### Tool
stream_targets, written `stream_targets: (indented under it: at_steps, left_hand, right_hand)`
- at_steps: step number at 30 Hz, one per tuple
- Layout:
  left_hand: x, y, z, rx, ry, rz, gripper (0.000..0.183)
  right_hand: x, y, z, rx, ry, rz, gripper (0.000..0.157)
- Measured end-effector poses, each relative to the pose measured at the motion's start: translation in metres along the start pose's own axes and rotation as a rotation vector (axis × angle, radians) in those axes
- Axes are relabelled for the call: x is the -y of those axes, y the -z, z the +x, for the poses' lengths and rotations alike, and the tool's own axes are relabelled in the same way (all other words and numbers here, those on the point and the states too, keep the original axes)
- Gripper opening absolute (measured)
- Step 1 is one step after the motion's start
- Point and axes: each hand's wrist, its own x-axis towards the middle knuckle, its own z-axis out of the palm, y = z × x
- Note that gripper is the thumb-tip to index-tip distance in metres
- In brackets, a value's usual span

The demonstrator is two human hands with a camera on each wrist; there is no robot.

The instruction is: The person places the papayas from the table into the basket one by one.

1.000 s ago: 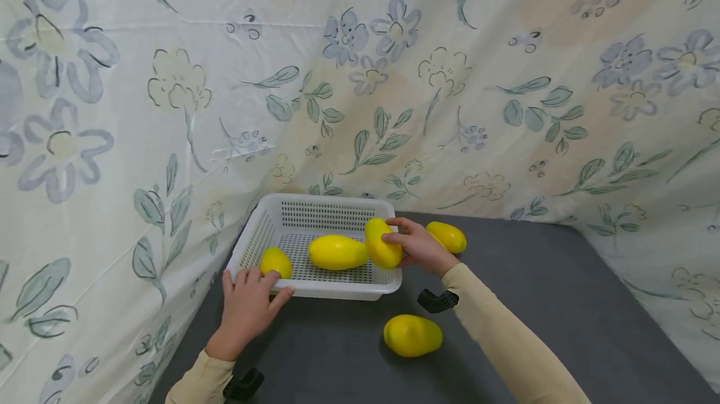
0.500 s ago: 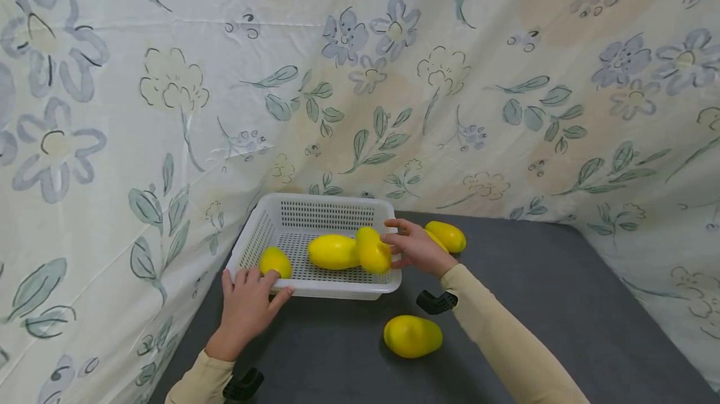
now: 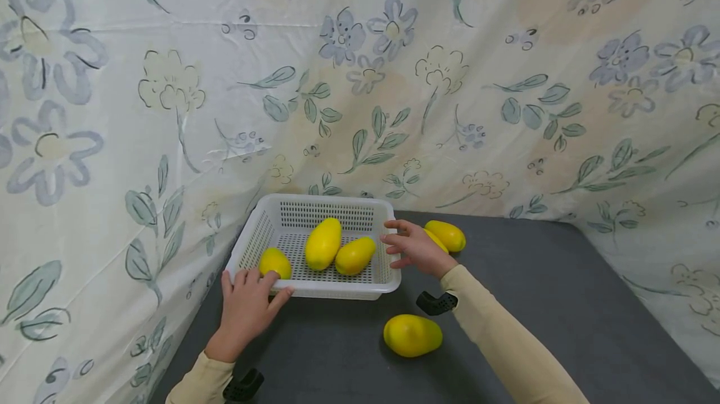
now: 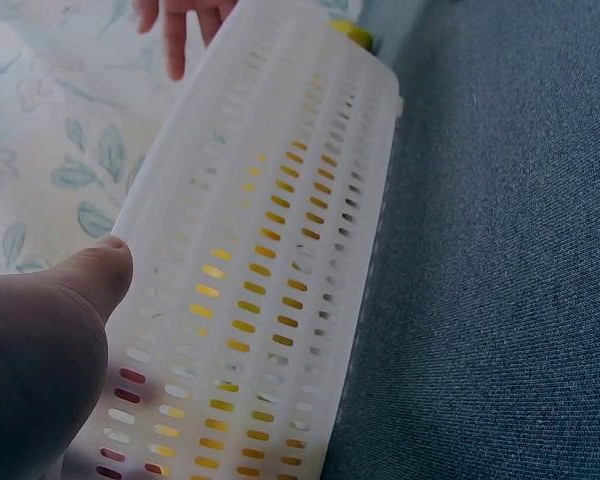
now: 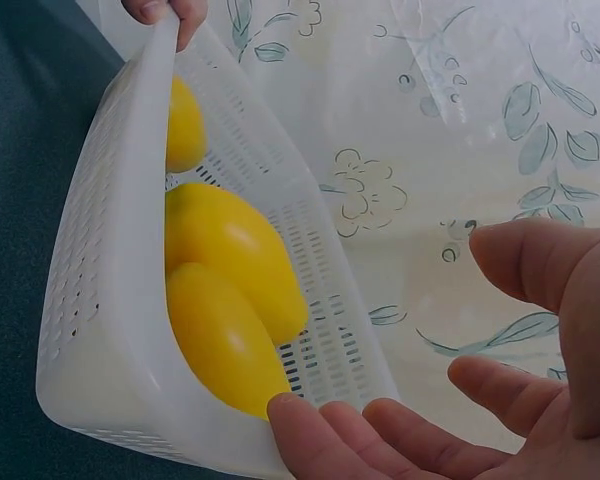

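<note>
**Evidently released: three fruits now inside the basket**

Head view: The right hand (image 3: 417, 247) has let go of a yellow fruit (image 3: 355, 256), which now lies on the basket floor toward the right end. The longer fruit (image 3: 323, 244) has swung round to point at the far wall, presumably nudged. The white basket (image 3: 332, 292) stands at the desk's (image 3: 534, 304) far left corner. Loading appears about half done: one fruit (image 3: 413, 336) lies off the basket's near right corner, and at least two (image 3: 447, 236) near the desk's far edge, partly hidden by the right hand. The left hand (image 3: 247, 307) grips the near rim.

Left wrist view: Thumb (image 4: 102, 272) against the slotted, translucent plastic wall; desk covering woven, bluish.

Right wrist view: Right fingers spread, holding nothing. Fruits smooth, faintly glossy, tapered ovals, two touching. Backdrop: floral cloth (image 5: 400, 190).
</note>
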Motion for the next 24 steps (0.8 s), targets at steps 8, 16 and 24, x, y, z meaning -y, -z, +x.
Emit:
stream_targets:
  at_steps: [8,16,24]
  left_hand:
    - [-0.002,-0.002,-0.001,-0.001,-0.004,-0.007,0.04]
    - [0.0,-0.003,-0.001,-0.013,-0.009,-0.001,0.04]
    - [0.002,-0.001,-0.001,0.007,-0.01,-0.01,0.04]
  right_hand:
    - [-0.003,0.004,-0.003,0.005,0.01,0.011,0.06]
    - [-0.007,0.019,-0.006,0.001,0.012,0.029,0.062]
    - [-0.012,0.042,-0.018,-0.056,0.004,0.017,0.06]
